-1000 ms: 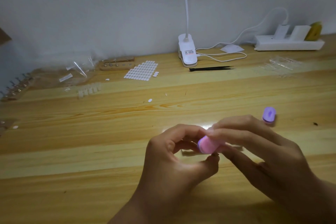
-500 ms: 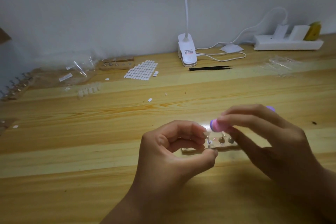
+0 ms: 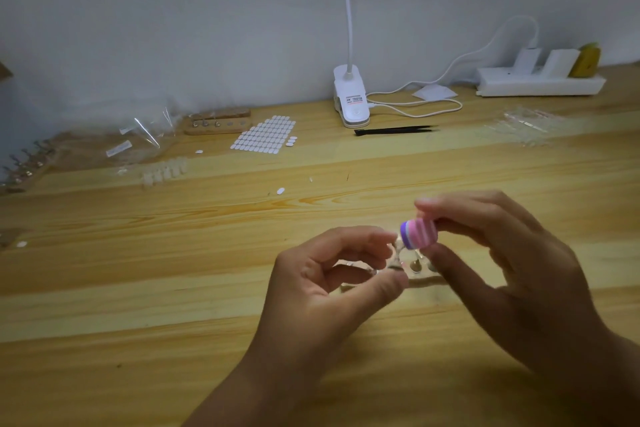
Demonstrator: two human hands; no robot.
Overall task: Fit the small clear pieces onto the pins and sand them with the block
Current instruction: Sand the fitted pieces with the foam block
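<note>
**Block against the clear piece**

Small clear plastic piece (image 3: 398, 251) sits on an upright metal pin (image 3: 395, 262) in the wooden pin strip (image 3: 420, 277), mid-bench (image 3: 173, 253). Left hand (image 3: 332, 284) pinches that pin. Right hand (image 3: 502, 253) has the pink-and-purple striped sanding block (image 3: 419, 234) in its grip, just right of the piece, long axis sideways. Lamp-clip label (image 3: 355, 100) unreadable.

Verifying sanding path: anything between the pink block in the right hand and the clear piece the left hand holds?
Nothing visible. The pink block in the right hand is right beside the clear piece; the left hand pinches that piece from its other side. Actual contact is too blurred to tell.
</note>
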